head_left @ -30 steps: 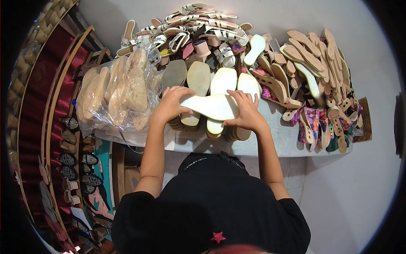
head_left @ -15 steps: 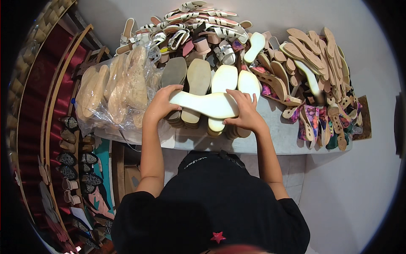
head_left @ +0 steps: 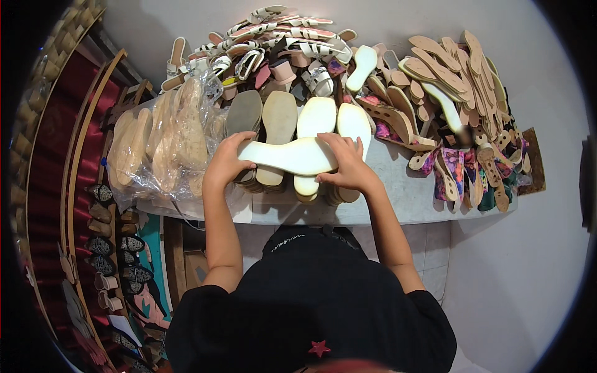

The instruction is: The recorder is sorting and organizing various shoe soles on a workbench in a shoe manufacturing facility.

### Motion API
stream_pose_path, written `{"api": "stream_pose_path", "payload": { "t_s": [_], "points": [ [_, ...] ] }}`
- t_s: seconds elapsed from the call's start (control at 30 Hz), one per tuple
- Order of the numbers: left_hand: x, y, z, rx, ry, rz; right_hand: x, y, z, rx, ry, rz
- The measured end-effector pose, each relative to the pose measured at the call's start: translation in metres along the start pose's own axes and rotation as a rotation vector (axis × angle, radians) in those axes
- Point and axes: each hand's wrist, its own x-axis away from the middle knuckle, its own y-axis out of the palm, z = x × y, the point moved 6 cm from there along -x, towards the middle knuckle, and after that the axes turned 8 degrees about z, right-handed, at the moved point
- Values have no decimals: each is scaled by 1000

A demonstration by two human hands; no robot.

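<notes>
Left hand (head_left: pixel 225 163) and right hand (head_left: pixel 346 163) grip one white sole (head_left: pixel 287 155) over four sole stacks (head_left: pixel 280 118), layers too hidden to count

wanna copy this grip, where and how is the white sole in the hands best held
Likely best by its two ends, coming from left and right: the white sole is held crosswise over stacked soles, long and narrow-waisted. The left hand has the narrower end, the right hand the broader one, each clasping across the near and far edges.
</notes>
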Motion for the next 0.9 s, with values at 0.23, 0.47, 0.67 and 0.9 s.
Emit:
{"api": "stream_pose_path", "payload": {
  "t_s": [0.23, 0.47, 0.67, 0.9],
  "points": [
    [2, 0, 24, -205, 8, 91, 4, -12, 9, -22, -57, 121],
    [-14, 40, 137, 13, 248, 275, 20, -81, 81, 1, -15, 438],
    [-20, 124, 226, 229, 395, 100, 17, -189, 198, 218, 135, 744],
    [-25, 213, 273, 352, 466, -107, -7, -276, 318, 482, 368, 589]
  ]
}}
